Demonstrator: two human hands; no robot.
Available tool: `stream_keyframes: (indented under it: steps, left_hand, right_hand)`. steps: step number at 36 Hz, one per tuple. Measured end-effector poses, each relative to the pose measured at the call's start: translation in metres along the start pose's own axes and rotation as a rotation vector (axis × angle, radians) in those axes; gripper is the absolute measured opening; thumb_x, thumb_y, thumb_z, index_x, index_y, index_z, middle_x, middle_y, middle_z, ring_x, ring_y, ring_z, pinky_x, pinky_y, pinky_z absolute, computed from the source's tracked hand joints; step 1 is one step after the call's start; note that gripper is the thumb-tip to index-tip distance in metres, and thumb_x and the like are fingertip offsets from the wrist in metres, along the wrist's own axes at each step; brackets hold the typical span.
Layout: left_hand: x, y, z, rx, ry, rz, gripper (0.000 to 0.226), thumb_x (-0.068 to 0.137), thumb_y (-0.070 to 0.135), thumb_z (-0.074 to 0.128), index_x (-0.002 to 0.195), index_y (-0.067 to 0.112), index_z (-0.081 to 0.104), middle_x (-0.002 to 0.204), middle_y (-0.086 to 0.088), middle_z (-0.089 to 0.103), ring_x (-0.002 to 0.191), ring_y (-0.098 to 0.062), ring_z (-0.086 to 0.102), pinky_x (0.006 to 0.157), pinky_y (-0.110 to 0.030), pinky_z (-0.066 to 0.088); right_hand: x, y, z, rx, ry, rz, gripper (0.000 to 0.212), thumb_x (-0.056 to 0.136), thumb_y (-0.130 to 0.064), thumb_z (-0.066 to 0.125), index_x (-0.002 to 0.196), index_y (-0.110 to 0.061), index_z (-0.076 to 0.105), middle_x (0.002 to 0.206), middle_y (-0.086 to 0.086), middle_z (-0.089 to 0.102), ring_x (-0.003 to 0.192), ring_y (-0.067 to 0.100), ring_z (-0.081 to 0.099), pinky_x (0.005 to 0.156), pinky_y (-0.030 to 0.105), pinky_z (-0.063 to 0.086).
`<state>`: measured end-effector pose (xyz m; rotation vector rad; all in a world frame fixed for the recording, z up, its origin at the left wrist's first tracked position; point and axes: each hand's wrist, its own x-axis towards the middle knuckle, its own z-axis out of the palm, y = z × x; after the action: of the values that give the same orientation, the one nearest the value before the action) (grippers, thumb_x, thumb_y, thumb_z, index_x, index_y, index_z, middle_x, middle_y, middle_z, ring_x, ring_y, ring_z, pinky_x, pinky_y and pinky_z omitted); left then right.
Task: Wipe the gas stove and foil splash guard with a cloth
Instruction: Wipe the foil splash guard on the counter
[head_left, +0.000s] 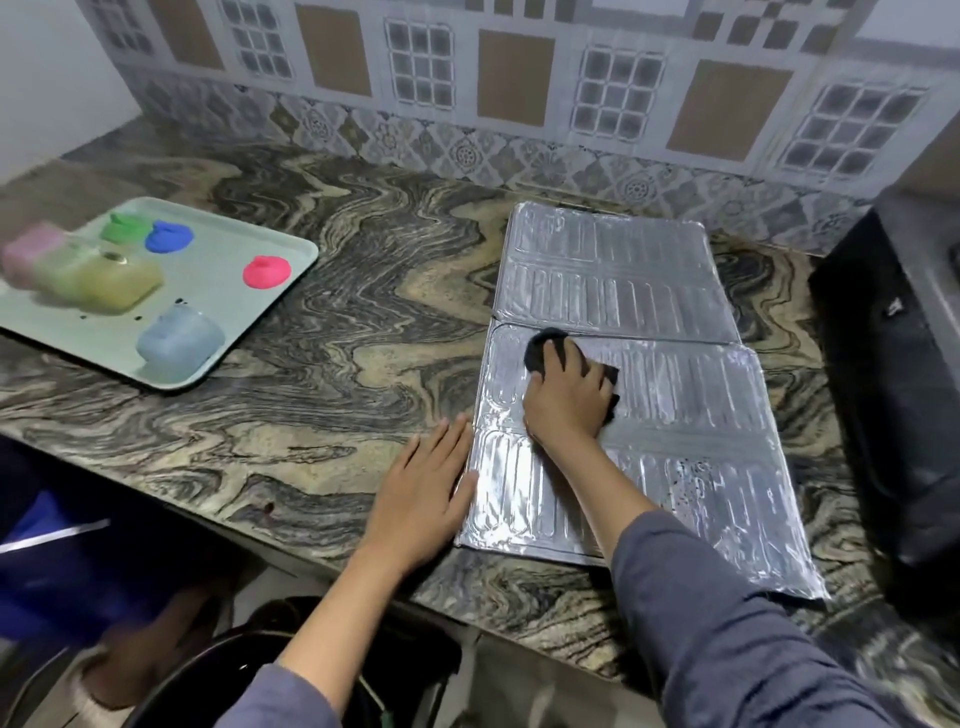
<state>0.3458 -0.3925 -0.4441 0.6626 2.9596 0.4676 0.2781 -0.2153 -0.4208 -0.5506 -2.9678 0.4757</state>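
A silver foil splash guard (691, 415) lies flat and unfolded on the marbled counter, its panels ribbed. My right hand (569, 397) presses a black cloth (540, 348) onto the guard's middle panel near its left side, fingers spread over the cloth. My left hand (423, 493) lies flat with straight fingers on the counter, its fingertips and thumb touching the guard's left edge. The black gas stove (904, 395) stands at the right edge of the view, only partly seen.
A pale green tray (218, 291) at the left holds several pastel plastic containers and coloured lids. A patterned tiled wall (467, 93) runs behind the counter. The counter's front edge (322, 545) passes just below my left wrist. Dark objects sit on the floor below.
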Motion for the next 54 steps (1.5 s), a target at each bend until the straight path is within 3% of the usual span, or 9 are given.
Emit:
stream_keyframes:
  steps: [9,16,19,25,32,43,49,54]
  left_hand:
    - [-0.002,0.003,-0.001,0.0,0.018,-0.02,0.069,0.084,0.051,-0.003,0.148,0.026,0.004,0.153,0.017,-0.005,0.143,-0.001,-0.003,0.115,-0.024,-0.005]
    - [-0.002,0.005,-0.002,-0.007,0.022,-0.03,0.073,0.08,0.051,-0.005,0.148,0.025,0.008,0.153,0.017,-0.004,0.142,0.001,-0.002,0.115,-0.025,-0.003]
    - [-0.002,0.006,-0.003,-0.009,0.027,-0.038,0.074,0.08,0.05,-0.005,0.148,0.026,0.01,0.155,0.014,0.003,0.143,-0.001,0.001,0.115,-0.025,-0.002]
    - [-0.003,0.007,-0.003,0.0,0.019,-0.042,0.075,0.079,0.05,-0.007,0.147,0.025,0.01,0.156,0.012,0.006,0.144,-0.004,0.003,0.115,-0.027,0.0]
    - [-0.003,0.007,-0.002,0.009,0.032,-0.04,0.074,0.08,0.048,-0.004,0.147,0.024,0.014,0.156,0.01,0.009,0.144,-0.005,0.006,0.116,-0.028,0.002]
    - [-0.003,0.007,0.0,0.028,0.054,-0.029,0.067,0.085,0.044,0.003,0.147,0.023,0.017,0.156,0.009,0.012,0.144,-0.007,0.01,0.116,-0.03,0.006]
    - [-0.004,0.009,0.0,0.031,0.046,-0.026,0.06,0.09,0.038,0.012,0.147,0.021,0.015,0.156,0.008,0.011,0.144,-0.007,0.008,0.117,-0.03,0.004]
    - [-0.003,0.005,0.001,0.033,0.023,-0.024,0.06,0.091,0.04,0.01,0.148,0.022,0.013,0.156,0.008,0.009,0.144,-0.008,0.007,0.117,-0.031,0.005]
  right_hand:
    - [-0.002,-0.014,0.002,-0.047,-0.148,-0.307,0.05,0.097,-0.034,0.033,0.146,-0.026,0.024,0.156,-0.001,0.021,0.136,0.032,0.024,0.112,0.044,0.018]
    - [-0.01,0.021,-0.01,-0.137,-0.247,-0.6,0.05,0.097,-0.04,0.032,0.145,-0.033,0.025,0.155,-0.008,0.021,0.136,0.025,0.027,0.112,0.041,0.023]
    - [-0.014,0.042,-0.022,-0.15,-0.261,-0.636,0.048,0.097,-0.039,0.035,0.145,-0.034,0.026,0.155,-0.011,0.022,0.136,0.022,0.028,0.112,0.04,0.025]
    - [-0.015,0.093,-0.043,-0.172,-0.269,-0.497,0.05,0.095,-0.044,0.027,0.144,-0.036,0.023,0.155,-0.013,0.021,0.138,0.019,0.027,0.112,0.041,0.027]
    - [-0.023,0.139,-0.062,-0.175,-0.196,-0.219,0.049,0.098,-0.038,0.032,0.146,-0.031,0.023,0.155,-0.008,0.021,0.139,0.022,0.026,0.112,0.039,0.025]
    - [-0.078,0.144,-0.053,-0.103,0.022,0.196,0.05,0.097,-0.037,0.032,0.146,-0.025,0.025,0.156,-0.002,0.021,0.14,0.023,0.022,0.112,0.042,0.02]
    - [-0.1,0.109,-0.038,-0.018,0.074,0.298,0.051,0.096,-0.035,0.036,0.145,-0.025,0.027,0.156,-0.002,0.02,0.14,0.026,0.02,0.113,0.046,0.014]
    - [-0.103,0.074,-0.028,-0.012,0.041,0.214,0.051,0.097,-0.034,0.036,0.146,-0.026,0.024,0.157,-0.002,0.017,0.14,0.028,0.019,0.114,0.046,0.013]
